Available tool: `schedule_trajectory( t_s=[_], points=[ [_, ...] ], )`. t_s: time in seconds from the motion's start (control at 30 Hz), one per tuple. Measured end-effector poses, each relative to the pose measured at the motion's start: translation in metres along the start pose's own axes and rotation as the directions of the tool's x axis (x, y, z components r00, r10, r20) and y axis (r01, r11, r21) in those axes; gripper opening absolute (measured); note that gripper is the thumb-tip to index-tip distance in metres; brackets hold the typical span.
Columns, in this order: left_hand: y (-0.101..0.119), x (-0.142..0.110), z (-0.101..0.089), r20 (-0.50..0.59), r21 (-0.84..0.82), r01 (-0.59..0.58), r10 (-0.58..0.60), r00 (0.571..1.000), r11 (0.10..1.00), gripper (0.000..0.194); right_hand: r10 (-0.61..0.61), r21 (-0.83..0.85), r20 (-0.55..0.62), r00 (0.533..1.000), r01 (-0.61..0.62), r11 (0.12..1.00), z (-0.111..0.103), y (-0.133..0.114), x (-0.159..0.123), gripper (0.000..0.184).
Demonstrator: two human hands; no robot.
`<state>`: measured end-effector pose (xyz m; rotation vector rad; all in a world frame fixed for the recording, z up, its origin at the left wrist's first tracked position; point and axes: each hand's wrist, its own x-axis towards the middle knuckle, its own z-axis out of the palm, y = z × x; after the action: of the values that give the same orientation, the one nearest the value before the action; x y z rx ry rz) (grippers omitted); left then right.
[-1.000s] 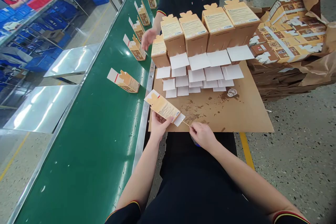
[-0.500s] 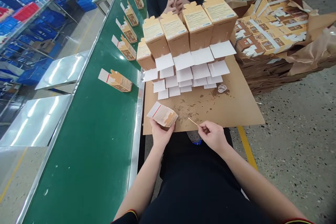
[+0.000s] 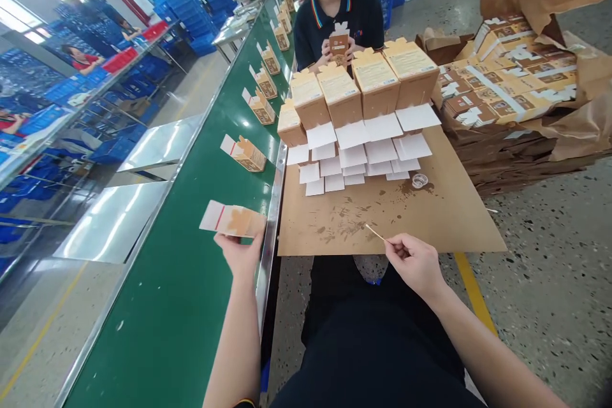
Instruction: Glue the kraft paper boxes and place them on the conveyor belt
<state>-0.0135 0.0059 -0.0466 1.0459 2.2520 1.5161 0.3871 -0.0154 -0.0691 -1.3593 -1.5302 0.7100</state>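
Note:
My left hand (image 3: 240, 254) is closed on a small tan carton (image 3: 239, 222), which it holds over the green belt (image 3: 191, 312) at the left. The carton's white flap with a red strip points left. Over the near part of the brown cardboard sheet (image 3: 459, 229), my right hand (image 3: 412, 262) pinches a thin cotton swab (image 3: 375, 231), its white tip pointing up and left. Wet marks (image 3: 342, 223) spot the cardboard beneath. A small clear cup (image 3: 419, 181) stands farther back. Stacked cartons (image 3: 339, 92) with white flaps hanging toward me fill the sheet's far side.
Other cartons (image 3: 245, 154) stand in a line along the belt. Across the stack, a co-worker (image 3: 368, 19) holds a brown carton (image 3: 339, 44) in both hands. A paper-lined bale of flat cartons (image 3: 507, 83) sits at the right. Metal plates (image 3: 100, 223) lie left of the belt.
My left hand has carried its carton left, from above the cardboard to over the belt. The right hand still pinches the swab. The view has tilted up, and the co-worker's carton now shows clearly.

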Motion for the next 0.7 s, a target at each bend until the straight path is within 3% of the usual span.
schedule_trajectory(
  t_s=[0.1, 0.2, 0.27, 0.33, 0.37, 0.43, 0.47, 0.57, 0.63, 0.7],
  points=[
    [-0.012, 0.031, -0.020, 0.017, -0.018, 0.108, -0.107, 0.994, 0.994, 0.088, 0.009, 0.016, 0.021, 1.000, -0.009, 1.000, -0.002, 0.002, 0.008, 0.034],
    [-0.021, 0.030, -0.031, -0.007, 0.057, 0.168, -0.168, 0.986, 0.984, 0.098, 0.015, 0.017, 0.014, 1.000, -0.015, 1.000, -0.009, 0.005, 0.012, 0.037],
    [-0.022, 0.016, -0.037, -0.175, 0.089, 0.067, -0.050, 0.983, 0.994, 0.101, 0.025, -0.003, -0.040, 0.999, -0.025, 1.000, -0.018, 0.009, 0.011, 0.038],
    [-0.015, 0.002, -0.037, -0.322, 0.094, -0.136, 0.159, 0.933, 0.986, 0.088, 0.047, -0.041, -0.103, 0.994, -0.052, 0.998, -0.028, 0.013, 0.008, 0.039],
    [-0.006, -0.001, -0.033, -0.339, 0.063, -0.239, 0.246, 0.908, 0.969, 0.076, 0.057, -0.060, -0.128, 0.990, -0.065, 0.996, -0.032, 0.015, 0.007, 0.039],
    [0.023, 0.005, -0.014, -0.250, -0.097, -0.361, 0.329, 0.911, 0.927, 0.056, 0.063, -0.083, -0.143, 0.988, -0.075, 0.994, -0.037, 0.015, 0.007, 0.040],
    [0.042, 0.015, 0.001, -0.162, -0.210, -0.347, 0.318, 0.934, 0.914, 0.049, 0.057, -0.084, -0.136, 0.989, -0.069, 0.994, -0.037, 0.014, 0.009, 0.041],
    [0.107, 0.068, 0.067, 0.173, -0.414, -0.058, 0.141, 0.975, 0.909, 0.040, 0.012, -0.054, -0.102, 0.995, -0.018, 0.998, -0.031, 0.004, 0.019, 0.039],
    [0.142, 0.107, 0.114, 0.394, -0.359, 0.199, -0.045, 0.918, 0.912, 0.036, -0.017, -0.020, -0.095, 0.995, 0.015, 1.000, -0.025, -0.004, 0.023, 0.038],
    [0.163, 0.135, 0.154, 0.482, -0.334, 0.267, -0.080, 0.873, 0.904, 0.043, -0.023, 0.005, -0.095, 0.995, 0.023, 1.000, -0.021, -0.009, 0.025, 0.038]
  ],
)
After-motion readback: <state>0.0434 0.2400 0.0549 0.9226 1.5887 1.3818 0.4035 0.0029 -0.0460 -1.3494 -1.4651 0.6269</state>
